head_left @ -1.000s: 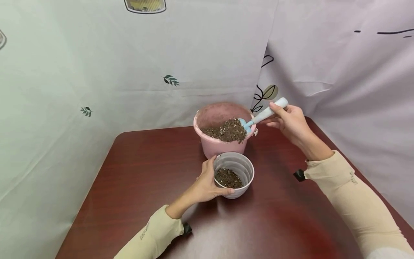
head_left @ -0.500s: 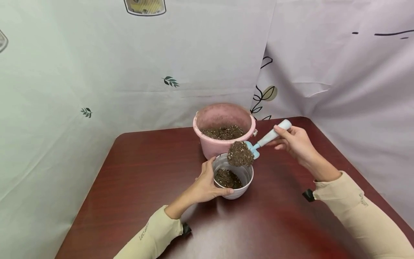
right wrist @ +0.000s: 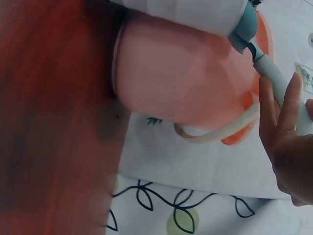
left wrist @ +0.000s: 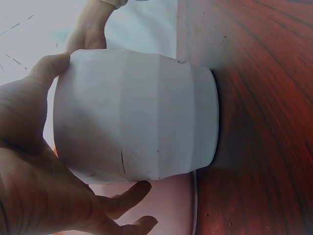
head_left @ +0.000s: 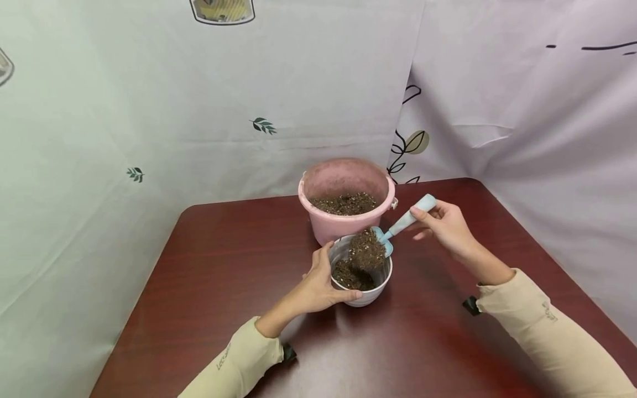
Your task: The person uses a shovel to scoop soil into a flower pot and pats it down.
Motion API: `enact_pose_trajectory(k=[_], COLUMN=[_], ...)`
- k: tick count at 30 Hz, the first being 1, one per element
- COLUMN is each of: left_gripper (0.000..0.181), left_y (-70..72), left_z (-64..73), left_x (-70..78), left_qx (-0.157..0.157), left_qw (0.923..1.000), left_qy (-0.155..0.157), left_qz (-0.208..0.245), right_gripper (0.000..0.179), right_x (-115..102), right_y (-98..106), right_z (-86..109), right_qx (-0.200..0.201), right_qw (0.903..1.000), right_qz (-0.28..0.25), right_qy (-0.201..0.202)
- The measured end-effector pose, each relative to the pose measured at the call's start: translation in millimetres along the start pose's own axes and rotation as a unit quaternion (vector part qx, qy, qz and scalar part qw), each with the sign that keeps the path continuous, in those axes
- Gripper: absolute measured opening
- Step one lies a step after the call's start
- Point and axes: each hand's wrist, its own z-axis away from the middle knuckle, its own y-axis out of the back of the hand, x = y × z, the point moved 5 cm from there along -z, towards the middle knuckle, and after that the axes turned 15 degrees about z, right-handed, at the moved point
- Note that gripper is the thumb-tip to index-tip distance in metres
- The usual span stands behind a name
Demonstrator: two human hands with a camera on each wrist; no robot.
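A white ribbed flower pot [left wrist: 142, 117] stands upright on the table, with dark potting soil [head_left: 348, 275] at its bottom. My left hand [head_left: 318, 282] holds it from the left, thumb across the near side of the rim and fingers round the back. In my right hand [head_left: 445, 224] is the pale handle of a light blue garden trowel [head_left: 386, 240], gripped between thumb and fingers. Its blade, mostly hidden under a heap of soil [head_left: 367, 250], is tilted down over the pot's opening. At the pot's rim the trowel's blue neck [right wrist: 247, 36] shows in the right wrist view.
Right behind the pot stands a pink bucket [head_left: 343, 225] with soil in its lower part. Its white handle [right wrist: 220, 132] hangs at the side. The dark red wooden table [head_left: 224, 260] reaches back to a white patterned cloth [head_left: 199, 110] hanging on the walls.
My right hand has brought the loaded trowel from the bucket toward me, and lowered it over the pot. The left hand and pot have stayed in place.
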Motion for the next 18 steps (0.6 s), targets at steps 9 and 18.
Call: enact_pose_trajectory(k=[9,18], left_gripper=[0.120,0.120], left_y=[-0.9,-1.2], left_z=[-0.8,-0.5], left_x=[-0.7,-0.4], left_qx=[0.006,0.004], left_qw=[1.0000,1.0000], left_qy=[-0.005,-0.001], left_qz=[0.002,0.006], right_gripper=[0.005,0.004], right_x=[-10,-16], right_y=[1,1], right_z=[-4.0,-3.1], right_qx=[-0.012,-0.009], right_qw=[0.9992,0.9969], right_qz=[0.026,0.047], right_qy=[0.029,0.063])
